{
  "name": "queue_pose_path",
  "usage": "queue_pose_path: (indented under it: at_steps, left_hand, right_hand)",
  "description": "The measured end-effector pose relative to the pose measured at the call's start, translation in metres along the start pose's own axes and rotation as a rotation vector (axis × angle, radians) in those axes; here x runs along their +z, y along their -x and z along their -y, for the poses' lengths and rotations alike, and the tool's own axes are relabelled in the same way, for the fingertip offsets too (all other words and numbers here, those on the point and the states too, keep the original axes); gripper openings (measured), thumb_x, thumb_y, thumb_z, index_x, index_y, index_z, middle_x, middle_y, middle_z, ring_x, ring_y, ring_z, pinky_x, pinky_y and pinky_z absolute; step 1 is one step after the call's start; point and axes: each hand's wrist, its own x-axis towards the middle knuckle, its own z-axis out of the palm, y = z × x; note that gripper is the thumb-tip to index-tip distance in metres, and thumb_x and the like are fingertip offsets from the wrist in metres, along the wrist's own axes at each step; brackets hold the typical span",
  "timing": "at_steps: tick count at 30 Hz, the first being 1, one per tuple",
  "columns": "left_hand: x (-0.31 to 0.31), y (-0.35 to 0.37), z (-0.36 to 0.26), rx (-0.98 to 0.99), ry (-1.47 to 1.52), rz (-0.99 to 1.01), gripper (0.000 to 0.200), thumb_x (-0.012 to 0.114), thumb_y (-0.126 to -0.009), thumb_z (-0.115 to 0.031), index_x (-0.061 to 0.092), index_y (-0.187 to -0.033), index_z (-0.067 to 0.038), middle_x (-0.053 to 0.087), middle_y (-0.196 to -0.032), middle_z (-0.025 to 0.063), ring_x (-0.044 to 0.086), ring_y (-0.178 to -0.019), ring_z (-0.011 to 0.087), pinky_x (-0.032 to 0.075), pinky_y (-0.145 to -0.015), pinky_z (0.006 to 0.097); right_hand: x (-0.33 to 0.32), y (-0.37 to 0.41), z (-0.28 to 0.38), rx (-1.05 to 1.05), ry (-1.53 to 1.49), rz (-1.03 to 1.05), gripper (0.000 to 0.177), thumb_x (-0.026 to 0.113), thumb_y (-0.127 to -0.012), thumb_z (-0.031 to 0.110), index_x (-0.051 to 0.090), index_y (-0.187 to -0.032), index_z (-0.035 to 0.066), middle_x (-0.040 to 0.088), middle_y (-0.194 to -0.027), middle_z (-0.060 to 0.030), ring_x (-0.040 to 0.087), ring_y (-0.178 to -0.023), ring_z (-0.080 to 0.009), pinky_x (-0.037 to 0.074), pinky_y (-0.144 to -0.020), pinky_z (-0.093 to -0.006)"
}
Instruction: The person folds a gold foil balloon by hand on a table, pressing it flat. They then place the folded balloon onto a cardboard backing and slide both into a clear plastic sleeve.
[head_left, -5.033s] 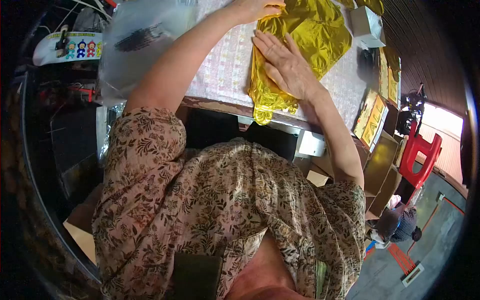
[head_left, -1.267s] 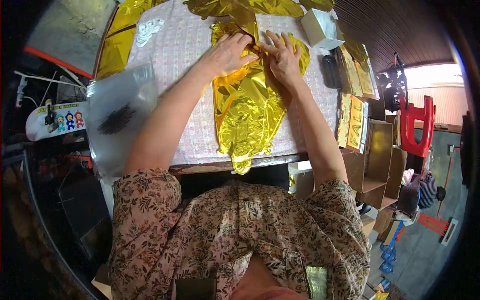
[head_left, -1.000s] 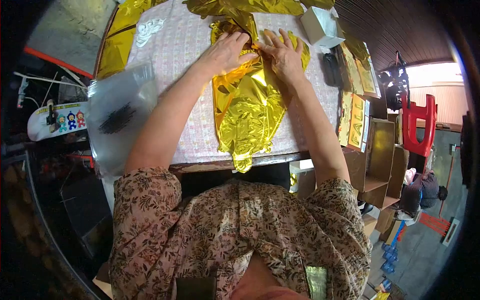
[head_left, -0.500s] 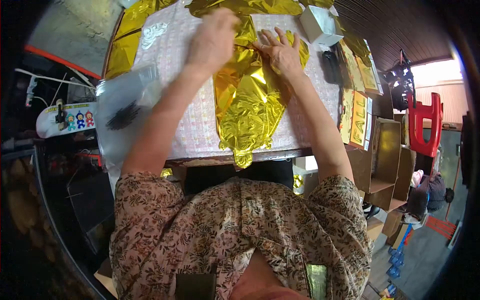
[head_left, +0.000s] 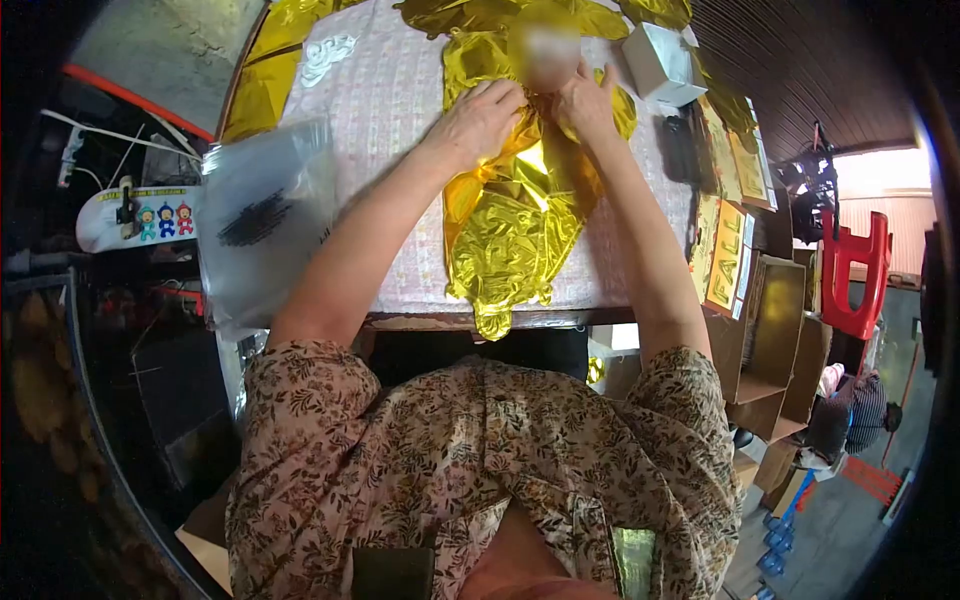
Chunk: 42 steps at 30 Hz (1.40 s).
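A gold foil sheet, shiny and wrinkled [head_left: 510, 235], lies lengthwise on the cloth-covered table [head_left: 390, 235], its narrow end over the front edge. My left hand [head_left: 482, 118] is closed on the foil's left side, fingers bent over it. On the right side my right hand [head_left: 585, 105] pinches the gathered foil, some of its fingers raised. The two hands are a short way apart. A blurred patch hides what lies just above and between them. More gold foil [head_left: 470, 15] lies along the far edge.
Clear plastic bags [head_left: 265, 220] lie at the table's left, white ribbon [head_left: 325, 58] at the back left. A white box [head_left: 662, 65], a black object [head_left: 680, 148] and a "FALL" box [head_left: 727, 255] are on the right. Beyond are cardboard boxes [head_left: 770, 335] and a red stool [head_left: 858, 275].
My left hand has come down and right onto the foil. My right hand's spread fingers have drawn in to grip the foil. The view has shifted slightly.
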Motion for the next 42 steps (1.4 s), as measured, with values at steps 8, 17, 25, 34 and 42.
queue_pose_path:
  at_steps: [8,17,25,34,42]
  left_hand:
    - [0.006,0.000,0.004,-0.003,0.007,0.000,0.028,0.055,-0.103,-0.017,0.056,-0.127,-0.002,0.056,-0.132,0.0155,0.055,-0.125,0.0363,0.045,-0.109,0.0450]
    - [0.014,0.002,0.012,0.049,0.031,-0.099,0.025,0.057,-0.100,-0.017,0.059,-0.121,-0.003,0.058,-0.123,0.0124,0.058,-0.119,0.0341,0.048,-0.102,0.0445]
    - [-0.002,0.005,0.002,0.070,0.085,-0.101,0.019,0.055,-0.099,-0.016,0.054,-0.114,-0.003,0.056,-0.112,0.0183,0.060,-0.102,0.0398,0.052,-0.084,0.0489]
    - [0.005,0.002,0.003,0.046,0.049,-0.099,0.021,0.054,-0.101,-0.019,0.057,-0.113,-0.002,0.057,-0.115,0.0184,0.058,-0.111,0.0387,0.050,-0.094,0.0466]
    - [0.004,0.002,0.003,0.076,0.075,-0.131,0.019,0.056,-0.100,-0.017,0.057,-0.113,-0.002,0.056,-0.113,0.0193,0.058,-0.110,0.0402,0.050,-0.094,0.0469]
  right_hand:
    - [0.036,-0.054,-0.017,0.104,0.006,0.169,0.047,0.056,-0.092,0.015,0.066,-0.136,0.030,0.064,-0.140,-0.0024,0.053,-0.138,-0.0264,0.029,-0.111,-0.0716]
    - [-0.088,0.083,0.060,-0.273,-0.375,-0.135,0.046,0.069,-0.090,0.015,0.064,-0.136,0.008,0.063,-0.142,-0.0146,0.058,-0.133,-0.0320,0.034,-0.118,-0.0535]
    - [-0.097,0.151,0.118,-0.304,-0.427,0.155,0.055,0.051,-0.106,0.040,0.044,-0.156,0.018,0.031,-0.167,-0.0140,0.031,-0.151,-0.0405,0.025,-0.122,-0.0589]
    - [-0.143,0.180,0.133,-0.276,-0.419,0.220,0.055,0.059,-0.101,0.046,0.057,-0.148,0.016,0.051,-0.155,-0.0148,0.045,-0.144,-0.0407,0.029,-0.121,-0.0585]
    - [-0.109,0.149,0.145,-0.380,-0.492,0.055,0.060,0.052,-0.106,0.040,0.045,-0.153,0.003,0.051,-0.154,-0.0143,0.046,-0.144,-0.0338,0.029,-0.123,-0.0500]
